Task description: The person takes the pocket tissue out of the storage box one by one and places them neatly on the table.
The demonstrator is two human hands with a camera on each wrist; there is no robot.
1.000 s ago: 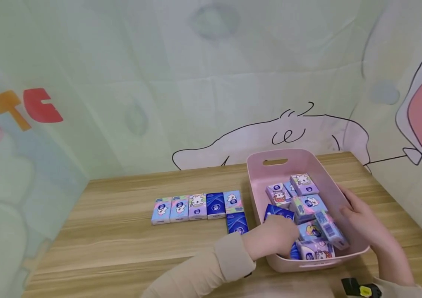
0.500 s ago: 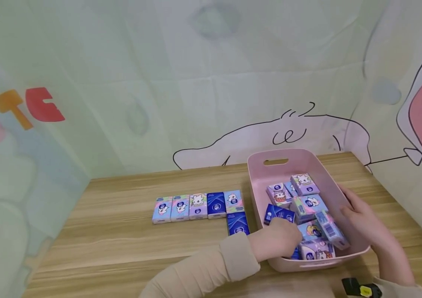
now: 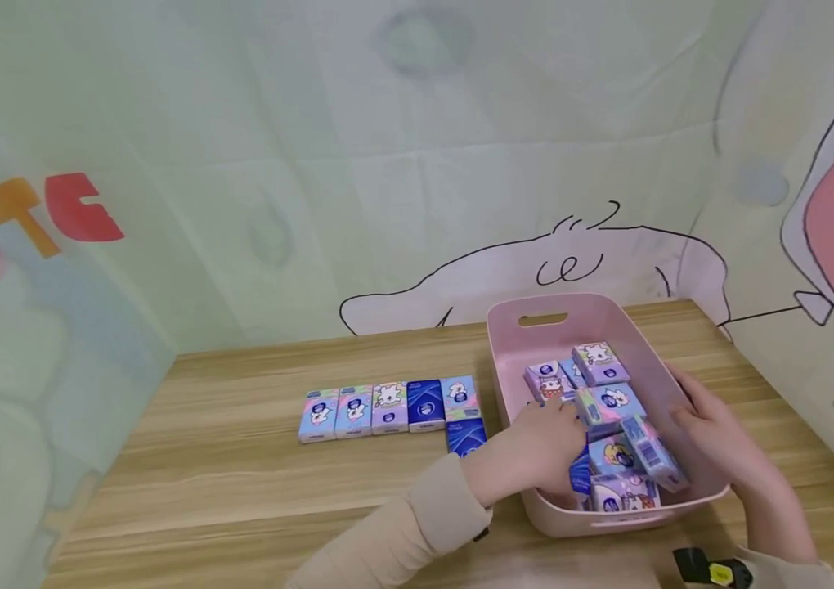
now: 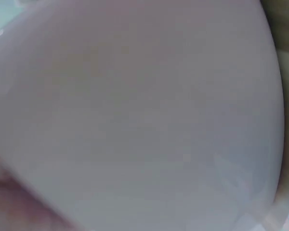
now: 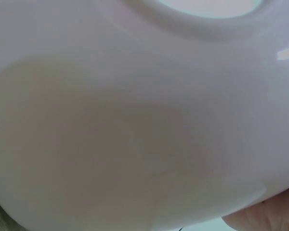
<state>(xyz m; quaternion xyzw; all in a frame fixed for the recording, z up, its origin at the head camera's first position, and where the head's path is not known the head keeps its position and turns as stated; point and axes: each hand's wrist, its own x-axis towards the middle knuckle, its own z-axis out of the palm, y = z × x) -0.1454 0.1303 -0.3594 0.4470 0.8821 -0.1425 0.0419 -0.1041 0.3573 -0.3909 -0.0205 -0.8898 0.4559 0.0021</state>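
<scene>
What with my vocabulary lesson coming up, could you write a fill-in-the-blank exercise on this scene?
The left hand reaches into the basket, coloured ____, while the right hand grips it.
The packet second from the right in the row is dark ____.
The orange letter on the backdrop is ____.

pink; blue; T

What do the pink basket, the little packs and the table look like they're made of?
Pink basket: most likely molded plastic, smooth and semi-glossy; its wall shows highlights up close.
Little packs: probably thin printed plastic wrap, though coated paper is possible; they're boxy with bright, crisp graphics.
Table: streaky woodgrain, fairly matte; solid wood or laminate, can't tell.
</scene>
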